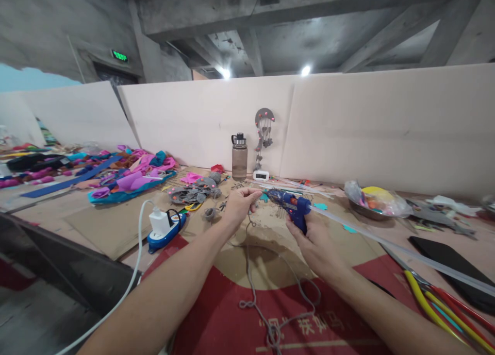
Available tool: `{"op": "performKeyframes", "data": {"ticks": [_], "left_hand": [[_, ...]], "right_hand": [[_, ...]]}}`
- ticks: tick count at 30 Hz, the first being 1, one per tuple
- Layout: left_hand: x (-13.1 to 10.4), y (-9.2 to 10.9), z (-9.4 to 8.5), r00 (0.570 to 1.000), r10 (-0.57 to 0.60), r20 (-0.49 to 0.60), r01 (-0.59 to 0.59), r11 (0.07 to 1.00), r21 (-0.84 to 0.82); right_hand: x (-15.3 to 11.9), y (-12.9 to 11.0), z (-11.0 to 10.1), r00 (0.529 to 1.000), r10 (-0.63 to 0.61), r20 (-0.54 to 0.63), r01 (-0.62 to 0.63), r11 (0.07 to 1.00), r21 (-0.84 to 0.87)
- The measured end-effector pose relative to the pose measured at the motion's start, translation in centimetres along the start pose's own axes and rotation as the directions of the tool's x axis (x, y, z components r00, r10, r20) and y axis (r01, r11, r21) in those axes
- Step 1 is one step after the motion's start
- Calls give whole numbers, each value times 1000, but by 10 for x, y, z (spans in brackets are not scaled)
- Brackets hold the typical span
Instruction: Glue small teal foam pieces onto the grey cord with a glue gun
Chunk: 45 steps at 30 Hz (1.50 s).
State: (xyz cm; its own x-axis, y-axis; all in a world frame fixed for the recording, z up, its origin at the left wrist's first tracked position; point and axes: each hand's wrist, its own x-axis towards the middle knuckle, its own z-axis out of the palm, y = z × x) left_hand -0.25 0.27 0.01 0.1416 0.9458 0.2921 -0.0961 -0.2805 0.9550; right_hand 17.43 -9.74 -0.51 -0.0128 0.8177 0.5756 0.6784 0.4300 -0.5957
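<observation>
My right hand (311, 240) is wrapped around the handle of a blue hot glue gun (297, 209). Its nozzle points left, and a long clear glue stick (367, 236) runs out of its back toward the lower right. Just left of the nozzle, my left hand (240, 206) pinches the end of a grey cord (248, 249) between thumb and fingertips. The nozzle is very near those fingertips; whether they touch I cannot tell. Below my hands, the cord falls in loose loops over a red and tan cardboard sheet (216, 298).
Grey felt pieces (193, 191) and a blue power strip (167, 232) lie to the left. A water bottle (240, 158) and small white clock (260, 175) stand behind. At right are a metal bowl (371, 208), black phone (452, 267) and yellow-handled scissors (421, 293).
</observation>
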Motion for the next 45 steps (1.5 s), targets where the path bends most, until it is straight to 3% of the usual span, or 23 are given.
{"op": "performKeyframes", "data": {"ticks": [8,15,19,26,42,45], "left_hand": [[0,1,1,1000,-9,10,9,1000,-15],[2,0,-4,999,-13,-52,12,1000,-16],[2,2,-5,997,-16,-72,14,1000,-24],[4,-2,-5,999,-9,-45,6,999,-51],[6,-5,-5,1000,-9,30,10,999,-45],[6,-5,-5,999,-9,33,9,1000,-24]], "right_hand": [[0,-1,0,1000,11,2,-11,1000,21],[1,0,-1,998,56,-6,-56,996,63],[1,6,1,992,120,31,-124,980,157],[0,11,4,987,127,93,-155,896,416],[1,8,2,979,204,8,-195,922,333],[2,6,1,970,240,22,-231,895,381]]}}
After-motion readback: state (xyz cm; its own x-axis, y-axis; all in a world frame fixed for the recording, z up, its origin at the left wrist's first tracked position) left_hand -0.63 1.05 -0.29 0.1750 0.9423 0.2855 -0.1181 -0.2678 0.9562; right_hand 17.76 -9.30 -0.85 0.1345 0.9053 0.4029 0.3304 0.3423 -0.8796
